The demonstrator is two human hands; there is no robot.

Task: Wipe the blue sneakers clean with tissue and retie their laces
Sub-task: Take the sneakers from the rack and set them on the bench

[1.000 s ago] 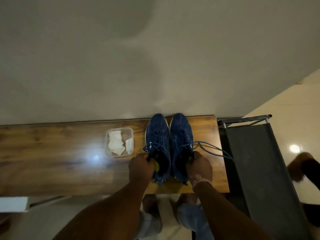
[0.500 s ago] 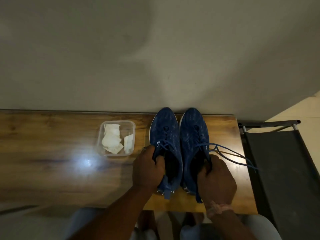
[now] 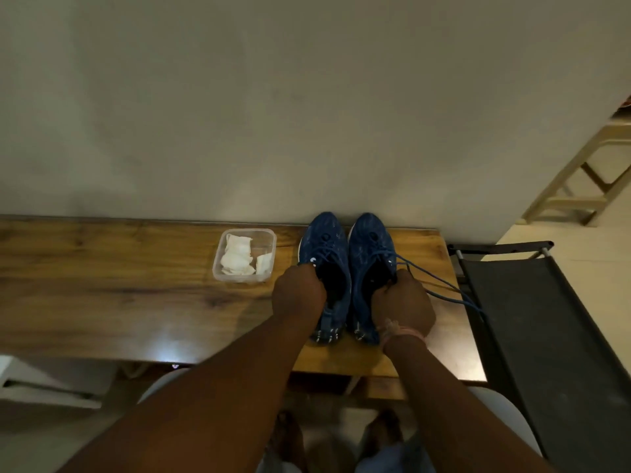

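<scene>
Two blue sneakers stand side by side on the wooden table point(image 3: 102, 285), toes against the wall. My left hand point(image 3: 298, 295) grips the collar of the left sneaker point(image 3: 326, 244). My right hand point(image 3: 403, 303) grips the collar of the right sneaker point(image 3: 370, 240). Loose blue laces point(image 3: 444, 288) trail from the right sneaker over the table's right edge. A clear plastic tub point(image 3: 264, 238) with white tissue point(image 3: 237, 256) sits just left of the shoes.
A plain wall runs right behind the table. A dark fabric rack point(image 3: 546, 322) stands against the table's right end. A pale wooden stool point(image 3: 580, 189) is at the far right. My feet point(image 3: 382, 431) show below the table's front edge.
The view has shifted while both hands kept hold of the sneakers at the same spot on the table. The stool has come into view at the right.
</scene>
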